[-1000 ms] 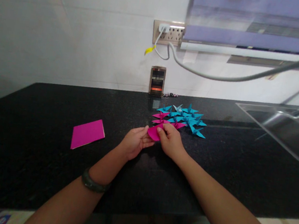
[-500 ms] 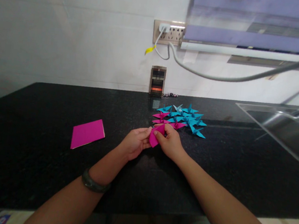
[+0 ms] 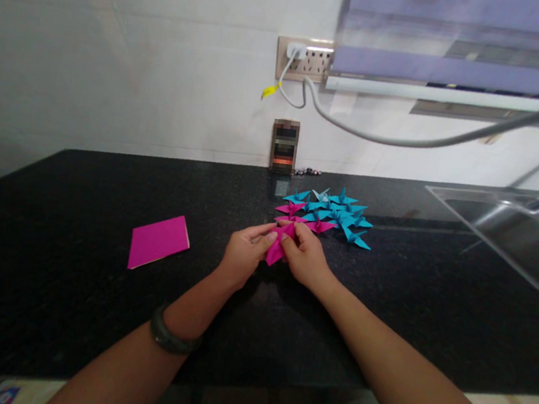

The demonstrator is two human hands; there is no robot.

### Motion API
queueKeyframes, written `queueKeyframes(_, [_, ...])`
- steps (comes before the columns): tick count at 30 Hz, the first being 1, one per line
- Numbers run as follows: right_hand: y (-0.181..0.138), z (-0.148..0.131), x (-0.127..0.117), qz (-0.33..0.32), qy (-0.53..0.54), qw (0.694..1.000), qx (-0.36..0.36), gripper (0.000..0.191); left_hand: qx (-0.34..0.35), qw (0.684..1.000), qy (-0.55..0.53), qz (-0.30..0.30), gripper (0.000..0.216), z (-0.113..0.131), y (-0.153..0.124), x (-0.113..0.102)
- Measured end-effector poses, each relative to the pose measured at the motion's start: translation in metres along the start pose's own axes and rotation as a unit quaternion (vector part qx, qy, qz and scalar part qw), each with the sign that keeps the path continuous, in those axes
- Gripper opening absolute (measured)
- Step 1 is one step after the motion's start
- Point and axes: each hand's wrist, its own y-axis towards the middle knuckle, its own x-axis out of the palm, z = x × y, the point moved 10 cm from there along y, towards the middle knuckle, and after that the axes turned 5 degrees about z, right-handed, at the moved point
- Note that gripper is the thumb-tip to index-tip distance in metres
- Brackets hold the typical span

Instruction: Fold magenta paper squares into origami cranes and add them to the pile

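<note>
A pink piece of origami paper (image 3: 277,251), folded into a small pointed shape, is pinched between both hands above the black counter. My left hand (image 3: 247,252) grips its left side, thumb on top. My right hand (image 3: 308,254) holds the right side, thumb pressed on the paper and fingers curled behind. Just beyond the hands lie folded paper cranes: several blue cranes (image 3: 340,216) and a few pink ones, such as a pink crane (image 3: 319,226) close to my right fingers. To the left rests a stack of pink paper (image 3: 159,242).
A phone (image 3: 284,146), its screen blurred, leans on the white wall with a beaded string (image 3: 308,171) beside it. A cable (image 3: 380,139) runs from the wall socket (image 3: 311,61) across to the right. A metal sink (image 3: 507,225) is set into the counter (image 3: 64,308) at right.
My left hand has turned slightly, its thumb now lying on the front of the pink paper. The paper looks narrower and more creased. The cranes and the stack have stayed put.
</note>
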Motion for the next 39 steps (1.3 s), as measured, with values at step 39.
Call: queueKeyframes(39, [-0.001,0.005,0.003,-0.032,0.032,0.998,0.05,0.018,0.086,0.981,0.174,-0.021,0.011,0.014,0.002,-0.001])
